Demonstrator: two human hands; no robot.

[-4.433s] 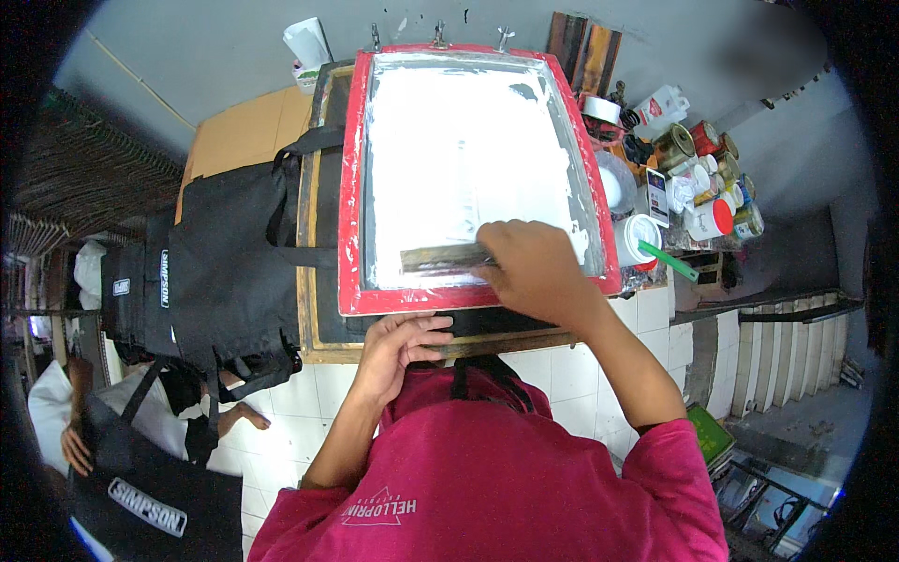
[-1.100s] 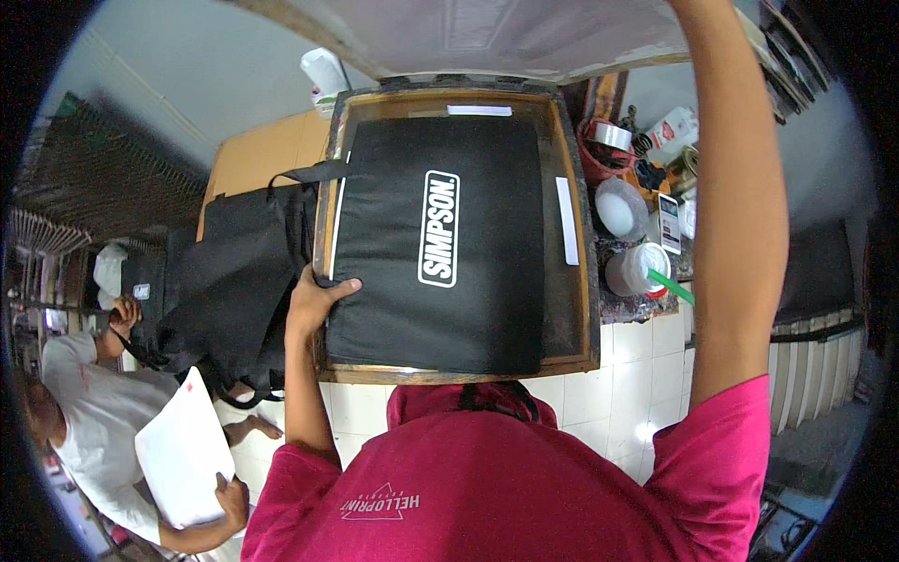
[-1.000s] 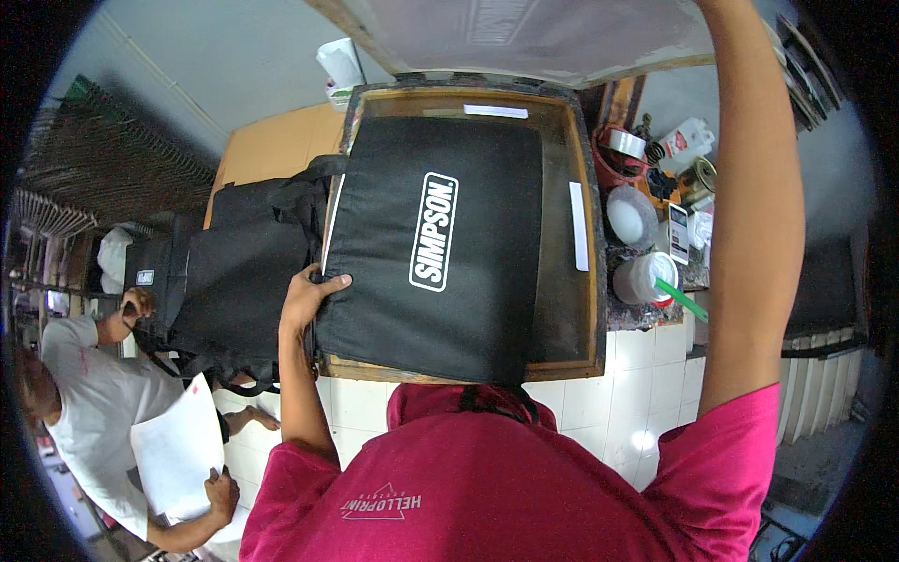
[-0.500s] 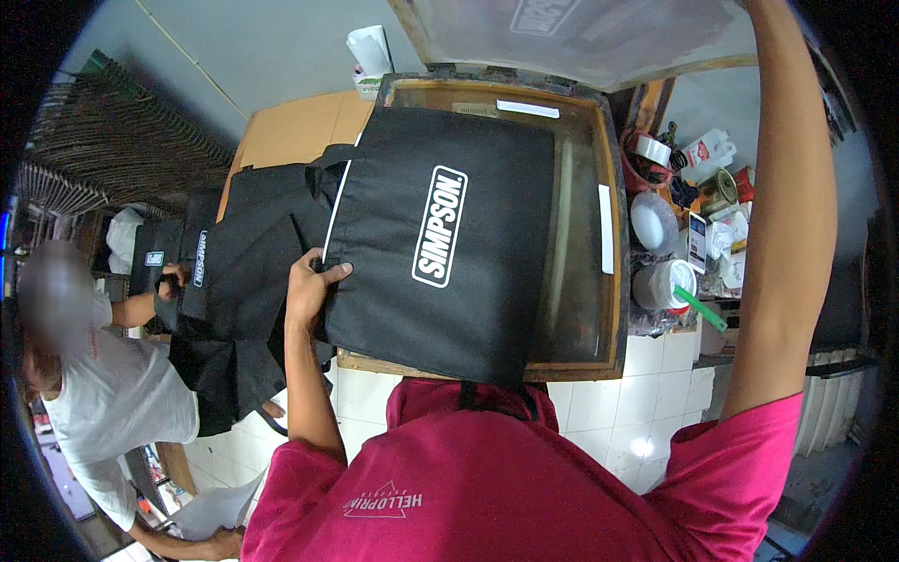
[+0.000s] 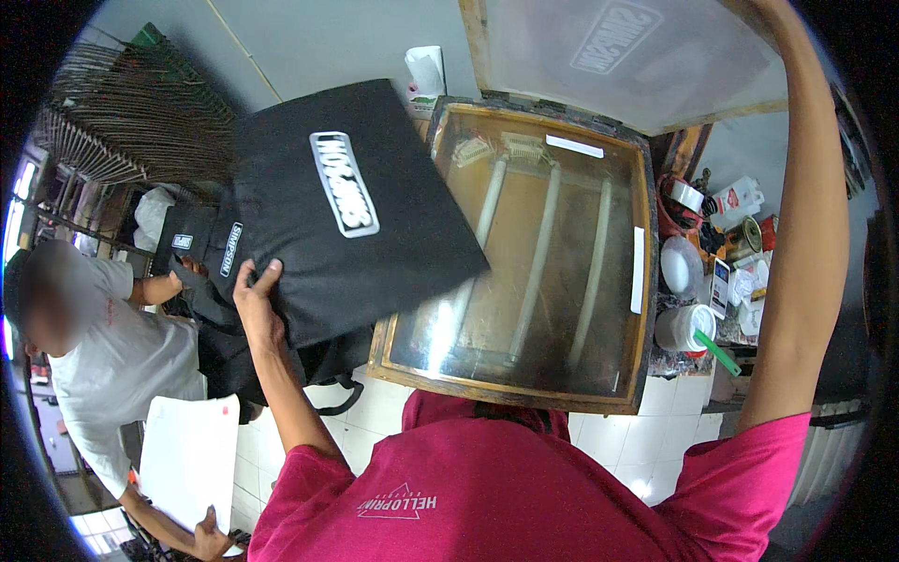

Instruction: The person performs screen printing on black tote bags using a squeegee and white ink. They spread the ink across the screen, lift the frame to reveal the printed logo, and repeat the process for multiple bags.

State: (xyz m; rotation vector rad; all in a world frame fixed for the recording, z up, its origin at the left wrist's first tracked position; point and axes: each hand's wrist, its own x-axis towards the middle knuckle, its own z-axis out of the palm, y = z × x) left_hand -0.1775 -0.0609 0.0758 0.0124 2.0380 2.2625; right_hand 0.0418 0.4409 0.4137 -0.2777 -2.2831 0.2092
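My left hand [image 5: 258, 298] is closed on the lower edge of a black fabric bag [image 5: 281, 178], thumb on top. The bag bears a white printed label and tilts over the left side of a glass-topped frame box [image 5: 510, 272]. Pale tubes show under the glass. My right arm [image 5: 811, 215] reaches up to the picture's top edge, beside a raised printing screen [image 5: 562, 19] hinged at the box's far side. The right hand itself is cut off there.
At left, a co-worker [image 5: 112, 375] holds a white sheet [image 5: 190, 459] and touches other black bags [image 5: 201, 244]. Right of the box are a white tub [image 5: 676, 330] with a green-handled tool [image 5: 719, 354], a white bottle [image 5: 738, 199] and a tin [image 5: 746, 236]. Wire racks [image 5: 140, 103] stand far left.
My left hand has lifted the bag off the glass and swung it left, uncovering the tubes. The raised screen stays up. The co-worker's white sheet has come up into fuller view.
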